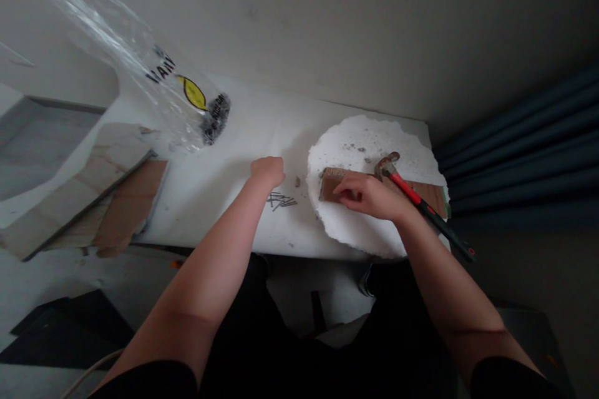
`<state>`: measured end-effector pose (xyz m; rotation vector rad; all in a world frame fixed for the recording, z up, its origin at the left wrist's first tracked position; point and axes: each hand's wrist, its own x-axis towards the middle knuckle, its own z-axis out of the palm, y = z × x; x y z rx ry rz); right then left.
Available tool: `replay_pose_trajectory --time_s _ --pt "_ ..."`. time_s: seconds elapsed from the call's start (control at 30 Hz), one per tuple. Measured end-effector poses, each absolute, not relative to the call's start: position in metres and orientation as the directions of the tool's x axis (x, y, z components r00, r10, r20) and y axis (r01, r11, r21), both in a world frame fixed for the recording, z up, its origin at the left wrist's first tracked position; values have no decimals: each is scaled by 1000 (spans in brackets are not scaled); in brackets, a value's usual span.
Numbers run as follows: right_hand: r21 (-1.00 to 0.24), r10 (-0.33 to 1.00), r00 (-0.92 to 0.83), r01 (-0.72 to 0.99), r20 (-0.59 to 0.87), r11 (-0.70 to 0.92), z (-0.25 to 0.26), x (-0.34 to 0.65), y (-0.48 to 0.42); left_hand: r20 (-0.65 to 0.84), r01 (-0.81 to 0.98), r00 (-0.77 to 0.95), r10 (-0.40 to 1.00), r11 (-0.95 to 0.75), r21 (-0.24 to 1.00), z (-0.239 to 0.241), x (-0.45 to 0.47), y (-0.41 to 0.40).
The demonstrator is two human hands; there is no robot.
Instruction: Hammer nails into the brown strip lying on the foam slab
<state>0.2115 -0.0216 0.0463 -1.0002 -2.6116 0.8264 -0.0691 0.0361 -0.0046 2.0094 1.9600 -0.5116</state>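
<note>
My left hand [268,172] is closed in a fist over the white table, just behind a small pile of nails [282,201]. Whatever it may hold is hidden. Above the left end of a brown wooden board [331,185], my right hand [367,195] has its fingers curled and pinched together; anything between them is too small to make out. The board lies on a ragged-edged white slab [349,224]. A claw hammer [412,195] with a red and black handle rests across the board, its head away from me and its handle past the slab's edge.
A clear plastic bag [182,90] with black print stands at the back left. Broken boards [133,199] lean over the table's left end. Grey crumbs [358,148] dot the slab. A dark curtain [524,149] hangs at the right, and a wall [327,24] rises behind.
</note>
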Motion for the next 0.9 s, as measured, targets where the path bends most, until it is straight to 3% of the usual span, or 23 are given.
replay_pose_trajectory --time_s 0.1,0.3,0.57,0.9 --pt "-346 861 -506 800 52 490 37 215 -16 -434 999 17 901 -37 -38 -3 -65 35" --pt "-125 857 -515 853 -34 507 29 207 -6 -430 998 37 902 -54 -27 -6 -62 34" --pt "47 846 -530 845 -52 532 37 194 -11 -426 997 61 903 -72 -8 -9 -61 35" --pt "98 847 -527 841 -64 531 35 192 -10 -440 997 60 896 -72 -13 -5 -60 33"
